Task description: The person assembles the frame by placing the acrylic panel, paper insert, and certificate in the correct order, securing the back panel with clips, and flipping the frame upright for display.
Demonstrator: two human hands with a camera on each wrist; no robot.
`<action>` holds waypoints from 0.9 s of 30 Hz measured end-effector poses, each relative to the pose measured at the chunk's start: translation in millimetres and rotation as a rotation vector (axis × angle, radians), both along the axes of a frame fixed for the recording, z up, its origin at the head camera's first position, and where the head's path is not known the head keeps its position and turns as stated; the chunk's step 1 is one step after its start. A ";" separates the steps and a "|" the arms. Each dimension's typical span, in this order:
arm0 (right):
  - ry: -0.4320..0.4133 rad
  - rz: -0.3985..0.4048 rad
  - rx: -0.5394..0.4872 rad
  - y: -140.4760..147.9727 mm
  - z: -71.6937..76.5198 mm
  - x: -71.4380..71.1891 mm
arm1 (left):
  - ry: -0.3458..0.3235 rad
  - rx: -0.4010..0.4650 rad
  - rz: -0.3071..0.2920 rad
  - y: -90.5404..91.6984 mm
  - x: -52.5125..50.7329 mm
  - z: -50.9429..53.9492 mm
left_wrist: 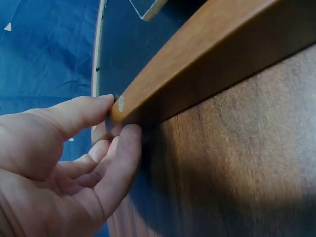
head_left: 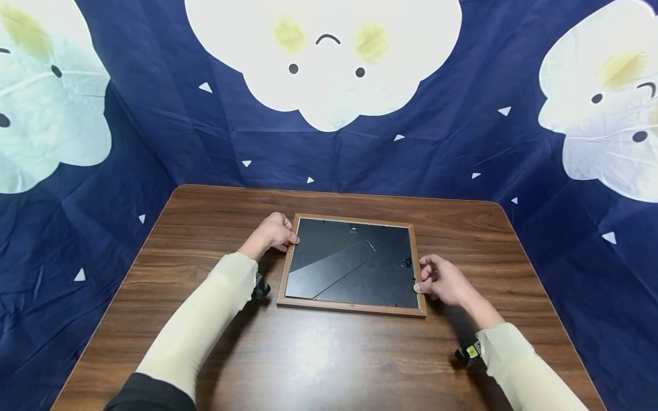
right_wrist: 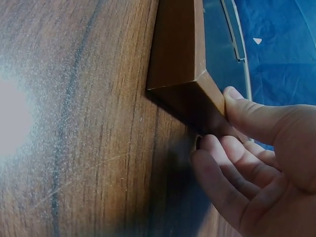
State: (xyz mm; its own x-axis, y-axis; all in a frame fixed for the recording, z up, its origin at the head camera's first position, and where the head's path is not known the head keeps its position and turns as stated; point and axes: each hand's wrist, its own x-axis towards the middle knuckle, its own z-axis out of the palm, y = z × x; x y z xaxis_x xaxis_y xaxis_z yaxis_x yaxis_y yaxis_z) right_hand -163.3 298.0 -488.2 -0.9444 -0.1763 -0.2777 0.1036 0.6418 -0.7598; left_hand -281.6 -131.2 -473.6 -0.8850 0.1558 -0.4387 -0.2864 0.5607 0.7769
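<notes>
A picture frame (head_left: pixel 352 306) with a brown wooden border lies back side up on the table. Its black backing board (head_left: pixel 329 234) carries a folded easel stand (head_left: pixel 329 271) and small metal hangers. On the left border, my left hand (head_left: pixel 276 231) grips the edge, thumb on top and fingers at the outer side. The left wrist view shows that thumb beside a small oval mark (left_wrist: pixel 121 103) on the wood. My right hand (head_left: pixel 444 279) pinches the right border near its front corner, with the thumb over the rim. Whether fingertips reach underneath is partly hidden.
The brown wood-grain table (head_left: pixel 319 365) has rounded far corners. Dark blue cloth (head_left: pixel 334 160) with white clouds and triangles hangs behind it and along both sides. Each wrist wears a small dark camera, such as the left one (head_left: pixel 261 287).
</notes>
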 end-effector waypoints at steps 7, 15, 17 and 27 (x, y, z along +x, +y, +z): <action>0.023 0.010 0.023 0.2 3.5 -0.1 | 0.006 0.026 0.023 -0.6 2.0 1.0; 0.141 0.078 0.186 1.0 3.4 -1.1 | 0.056 0.067 0.065 -1.9 15.1 -5.9; 0.148 0.094 0.201 1.2 4.6 -1.4 | 0.095 0.070 0.074 -2.9 18.9 -8.9; 0.190 0.168 0.312 -2.9 16.1 -2.2 | 0.290 -0.055 0.053 -7.0 39.0 -12.3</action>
State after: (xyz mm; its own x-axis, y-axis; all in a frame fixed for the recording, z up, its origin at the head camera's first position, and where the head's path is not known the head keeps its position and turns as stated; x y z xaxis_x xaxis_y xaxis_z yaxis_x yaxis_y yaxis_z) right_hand -165.6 295.0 -472.1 -0.9492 -0.2678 -0.1655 -0.1464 0.8409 -0.5210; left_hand -242.5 -138.2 -485.9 -0.9809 0.0891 -0.1732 -0.0872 0.5942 0.7996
